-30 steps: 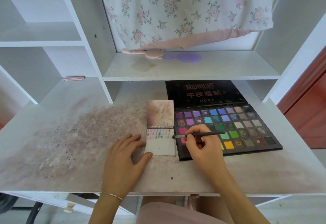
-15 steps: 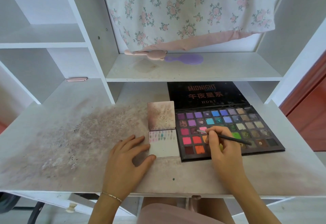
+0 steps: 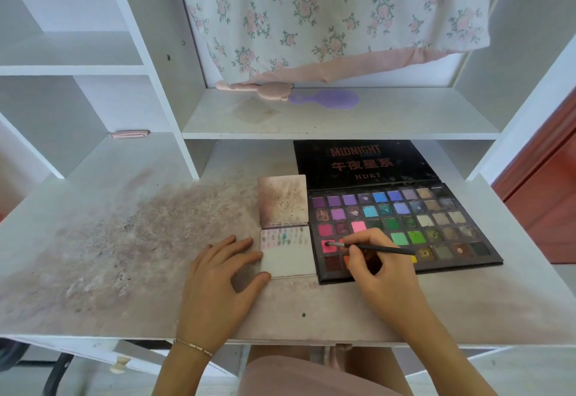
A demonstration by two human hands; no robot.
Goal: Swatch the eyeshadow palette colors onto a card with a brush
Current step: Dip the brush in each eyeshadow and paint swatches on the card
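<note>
We pinch the brush (image 3: 371,248) in our right hand (image 3: 381,268), its tip dipped in a pink pan of the palette (image 3: 461,224) to load colour, while our left hand (image 3: 223,274) lies flat, fingers relaxed, steadying the card (image 3: 288,260) just beside it.
</note>
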